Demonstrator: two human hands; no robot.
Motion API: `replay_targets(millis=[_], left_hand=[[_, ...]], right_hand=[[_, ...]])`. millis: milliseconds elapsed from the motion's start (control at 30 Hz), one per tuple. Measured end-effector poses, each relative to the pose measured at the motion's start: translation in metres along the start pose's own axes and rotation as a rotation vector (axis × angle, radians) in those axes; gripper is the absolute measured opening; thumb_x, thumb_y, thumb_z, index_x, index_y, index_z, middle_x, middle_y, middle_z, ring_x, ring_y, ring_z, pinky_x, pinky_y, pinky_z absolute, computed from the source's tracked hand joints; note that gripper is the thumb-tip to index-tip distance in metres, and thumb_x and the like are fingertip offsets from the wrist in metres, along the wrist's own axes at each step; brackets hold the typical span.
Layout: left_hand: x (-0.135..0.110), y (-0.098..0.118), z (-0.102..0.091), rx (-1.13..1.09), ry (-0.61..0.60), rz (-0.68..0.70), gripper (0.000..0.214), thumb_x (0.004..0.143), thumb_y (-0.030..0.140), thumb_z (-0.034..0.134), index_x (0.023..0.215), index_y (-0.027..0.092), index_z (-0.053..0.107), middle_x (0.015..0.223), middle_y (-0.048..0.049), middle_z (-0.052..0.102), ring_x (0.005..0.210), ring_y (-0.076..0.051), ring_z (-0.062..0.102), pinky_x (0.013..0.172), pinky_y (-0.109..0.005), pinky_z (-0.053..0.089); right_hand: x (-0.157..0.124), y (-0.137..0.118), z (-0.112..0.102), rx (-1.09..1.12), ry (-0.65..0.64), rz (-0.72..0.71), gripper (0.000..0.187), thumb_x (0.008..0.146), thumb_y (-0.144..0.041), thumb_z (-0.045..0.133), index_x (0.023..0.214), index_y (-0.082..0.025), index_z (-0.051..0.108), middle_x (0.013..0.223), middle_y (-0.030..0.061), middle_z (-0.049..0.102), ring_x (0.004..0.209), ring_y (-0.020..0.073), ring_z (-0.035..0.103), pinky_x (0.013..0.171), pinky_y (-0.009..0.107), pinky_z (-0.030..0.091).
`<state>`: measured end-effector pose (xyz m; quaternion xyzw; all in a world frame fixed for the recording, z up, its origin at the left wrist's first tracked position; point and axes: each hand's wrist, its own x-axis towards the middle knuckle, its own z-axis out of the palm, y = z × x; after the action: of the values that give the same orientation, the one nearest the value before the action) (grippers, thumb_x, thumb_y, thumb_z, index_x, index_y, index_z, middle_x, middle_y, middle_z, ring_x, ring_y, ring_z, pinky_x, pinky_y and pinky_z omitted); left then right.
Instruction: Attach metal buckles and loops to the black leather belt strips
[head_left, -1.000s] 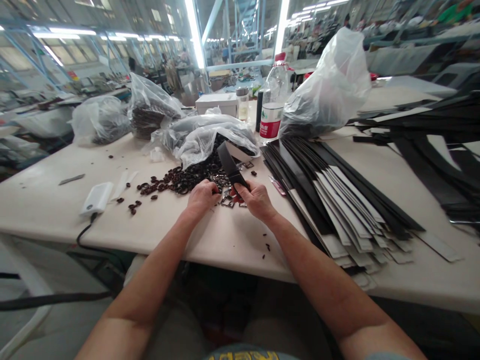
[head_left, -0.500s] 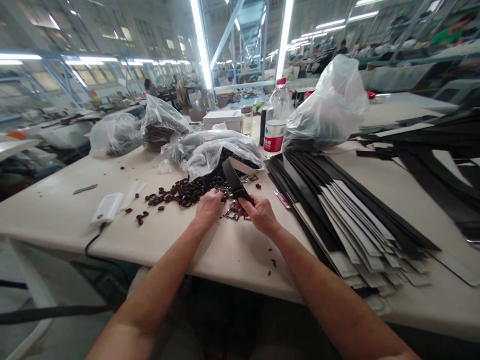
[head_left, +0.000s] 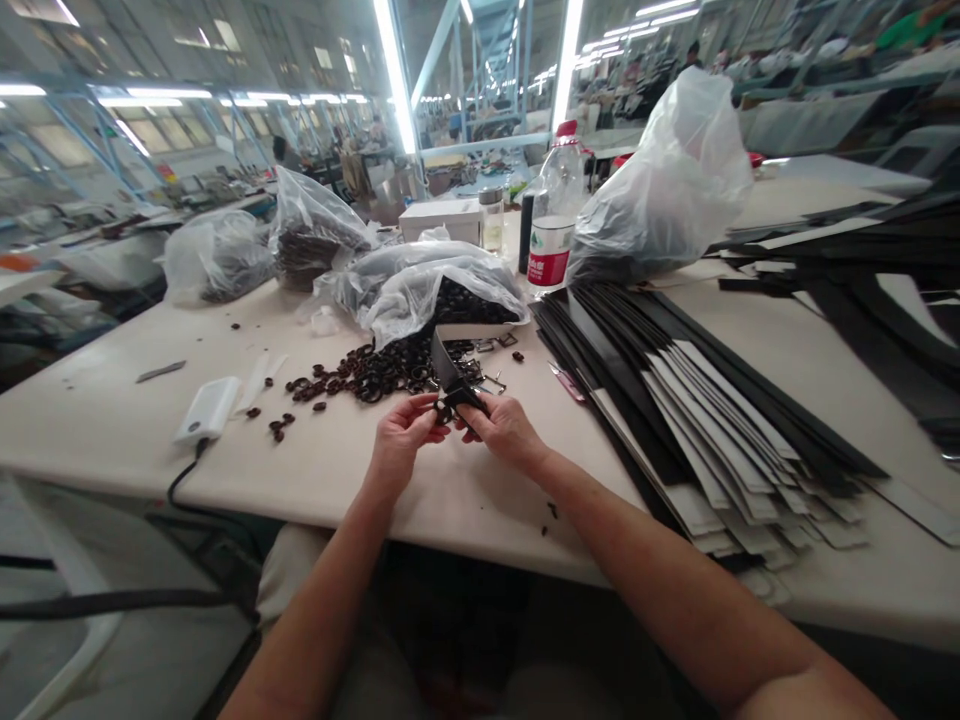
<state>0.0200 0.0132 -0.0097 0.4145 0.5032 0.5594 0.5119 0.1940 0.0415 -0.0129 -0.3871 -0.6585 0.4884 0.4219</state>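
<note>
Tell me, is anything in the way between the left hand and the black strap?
Nothing visible blocks it. The left hand holds a small dark piece close to the black strap, which the right hand grips.

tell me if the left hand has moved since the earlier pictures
Yes: judged against the white device on the table, the left hand has come nearer the person, back from the pile of dark rings.

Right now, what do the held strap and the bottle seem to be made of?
Strap: perhaps leather or imitation, dark, smooth, with low sheen; it bends in a curve. Bottle: probably plastic, clear and glossy; one sees through its upper part.
</note>
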Motion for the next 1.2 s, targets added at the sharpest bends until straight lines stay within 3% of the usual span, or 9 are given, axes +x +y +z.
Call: replay_targets(millis=[267, 533, 767, 967, 1100, 1200], left_hand=[[0.0, 0.001, 0.0, -0.199, 0.015, -0.093, 0.041, 0.057, 0.034, 0.087, 0.089, 0.015, 0.069, 0.081, -0.0022, 0.073, 0.059, -0.01, 0.067, 0.057, -0.02, 0.053], [-0.002, -0.002, 0.001, 0.055, -0.04, 0.061, 0.048, 0.069, 0.039, 0.08, 0.11, 0.015, 0.07, 0.076, -0.0025, 0.073, 0.063, -0.014, 0.068, 0.064, -0.028, 0.056], [0.001, -0.004, 0.0, 0.007, 0.026, 0.064, 0.038, 0.064, 0.033, 0.083, 0.097, 0.016, 0.073, 0.08, -0.0045, 0.075, 0.066, -0.015, 0.068, 0.064, -0.027, 0.055], [0.003, -0.008, -0.005, -0.063, 0.085, 0.082, 0.026, 0.065, 0.03, 0.082, 0.087, 0.017, 0.076, 0.071, -0.0019, 0.073, 0.066, -0.013, 0.066, 0.065, -0.024, 0.052], [0.004, -0.009, -0.004, -0.072, 0.103, 0.171, 0.022, 0.064, 0.027, 0.084, 0.083, 0.019, 0.076, 0.076, -0.0012, 0.073, 0.068, -0.01, 0.063, 0.067, -0.022, 0.05], [0.003, -0.008, -0.004, -0.024, 0.105, 0.218, 0.016, 0.064, 0.026, 0.082, 0.076, 0.019, 0.077, 0.069, 0.0001, 0.07, 0.06, -0.008, 0.055, 0.058, -0.02, 0.044]], right_hand=[[0.0, 0.001, 0.003, 0.109, 0.02, 0.086, 0.038, 0.086, -0.053, 0.057, 0.083, -0.016, 0.062, 0.075, 0.005, 0.069, 0.055, 0.0138, 0.067, 0.049, 0.022, 0.051], [-0.004, -0.002, 0.007, -0.15, -0.058, -0.009, 0.023, 0.092, -0.037, 0.054, 0.088, -0.016, 0.064, 0.076, 0.0033, 0.07, 0.057, 0.0128, 0.068, 0.051, 0.02, 0.05], [-0.003, -0.002, 0.004, -0.185, -0.027, 0.021, 0.022, 0.094, -0.034, 0.054, 0.088, -0.016, 0.066, 0.074, 0.0023, 0.071, 0.055, 0.0117, 0.067, 0.052, 0.02, 0.049], [-0.006, -0.008, 0.005, -0.321, -0.046, -0.022, 0.019, 0.093, -0.031, 0.057, 0.084, -0.017, 0.065, 0.073, 0.0014, 0.071, 0.057, 0.0117, 0.066, 0.056, 0.02, 0.047], [-0.006, -0.009, 0.007, -0.384, -0.059, -0.016, 0.017, 0.093, -0.029, 0.058, 0.082, -0.017, 0.064, 0.073, 0.0014, 0.071, 0.058, 0.012, 0.066, 0.058, 0.021, 0.045], [-0.007, -0.009, 0.008, -0.412, -0.098, 0.002, 0.02, 0.094, -0.03, 0.058, 0.08, -0.017, 0.064, 0.07, 0.0004, 0.071, 0.057, 0.0117, 0.066, 0.058, 0.021, 0.043]])
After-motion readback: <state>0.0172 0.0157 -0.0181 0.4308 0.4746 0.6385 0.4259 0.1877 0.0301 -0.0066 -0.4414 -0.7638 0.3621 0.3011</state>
